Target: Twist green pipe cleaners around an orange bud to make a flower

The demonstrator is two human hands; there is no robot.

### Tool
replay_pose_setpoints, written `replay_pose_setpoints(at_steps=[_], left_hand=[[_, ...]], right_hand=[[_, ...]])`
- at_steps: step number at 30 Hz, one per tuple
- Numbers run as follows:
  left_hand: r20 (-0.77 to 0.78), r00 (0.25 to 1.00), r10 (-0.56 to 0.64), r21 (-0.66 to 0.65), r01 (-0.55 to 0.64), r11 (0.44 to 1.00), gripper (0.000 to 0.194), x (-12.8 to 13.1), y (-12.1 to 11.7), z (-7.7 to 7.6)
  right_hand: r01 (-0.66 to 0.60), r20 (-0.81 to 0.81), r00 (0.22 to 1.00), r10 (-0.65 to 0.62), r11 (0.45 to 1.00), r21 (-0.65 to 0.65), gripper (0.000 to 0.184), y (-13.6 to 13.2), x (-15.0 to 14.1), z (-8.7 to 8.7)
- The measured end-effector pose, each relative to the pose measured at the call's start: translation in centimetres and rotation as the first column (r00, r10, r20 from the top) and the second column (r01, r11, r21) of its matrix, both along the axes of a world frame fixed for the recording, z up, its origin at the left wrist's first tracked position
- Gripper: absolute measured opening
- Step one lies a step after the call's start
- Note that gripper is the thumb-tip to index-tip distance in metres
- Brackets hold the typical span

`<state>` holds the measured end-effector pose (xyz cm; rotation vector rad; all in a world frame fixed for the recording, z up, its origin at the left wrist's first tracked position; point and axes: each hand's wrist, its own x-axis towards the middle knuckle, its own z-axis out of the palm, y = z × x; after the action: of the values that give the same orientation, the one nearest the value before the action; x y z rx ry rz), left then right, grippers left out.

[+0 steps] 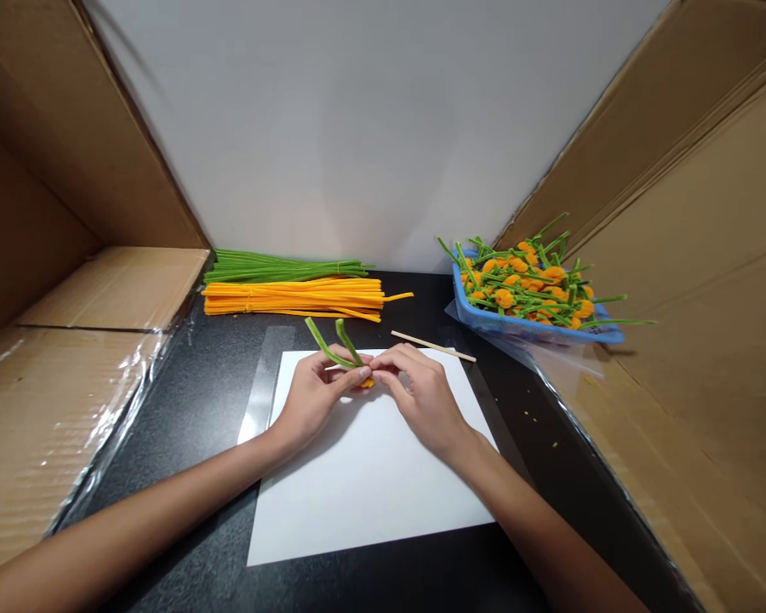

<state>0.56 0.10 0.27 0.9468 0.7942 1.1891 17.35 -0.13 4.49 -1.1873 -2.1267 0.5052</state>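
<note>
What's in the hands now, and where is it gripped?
A small orange-and-green piece, pinched by both hands' fingertips around where orange meets green; the exact contact is hidden.

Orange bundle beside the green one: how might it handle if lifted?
The orange bundle would probably flex, its strands being long and thin. It looks light, since they seem fuzzy. One strand juts out at the right end, so some may slide loose.
</note>
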Motion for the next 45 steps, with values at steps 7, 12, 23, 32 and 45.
replay_pose_setpoints(at_steps=[7,12,23,32,45], left_hand=[[-0.046,0.998,0.036,0.029,-0.035,0.999,0.035,-0.1,-0.1,-0.3],[0.006,0.999,0.038,0.035,-0.038,0.999,0.041,0.0,0.0,-0.5],[-0.052,0.999,-0.004,0.028,0.006,1.000,0.035,0.0,-0.1,0.1],[-0.154,0.987,0.042,0.148,-0.019,0.989,0.022,-0.4,0.4,-0.2],[-0.553,0.696,0.457,0.823,0.543,0.169,0.029,-4.4,3.3,1.0]], right_hand=[[0.074,-0.069,0.995,-0.074,0.997,0.000,0.010,-0.2,-0.5,-0.5],[0.147,-0.176,0.970,-0.167,0.982,-0.122,0.009,-0.3,-0.9,-0.9],[0.156,-0.245,0.939,-0.241,0.935,-0.318,0.010,0.3,-0.6,-0.9],[0.135,-0.313,0.914,-0.258,0.921,-0.364,0.010,0.6,-0.1,-1.3],[-0.145,-0.471,0.850,-0.236,0.755,-0.640,0.028,0.8,0.7,-0.6]])
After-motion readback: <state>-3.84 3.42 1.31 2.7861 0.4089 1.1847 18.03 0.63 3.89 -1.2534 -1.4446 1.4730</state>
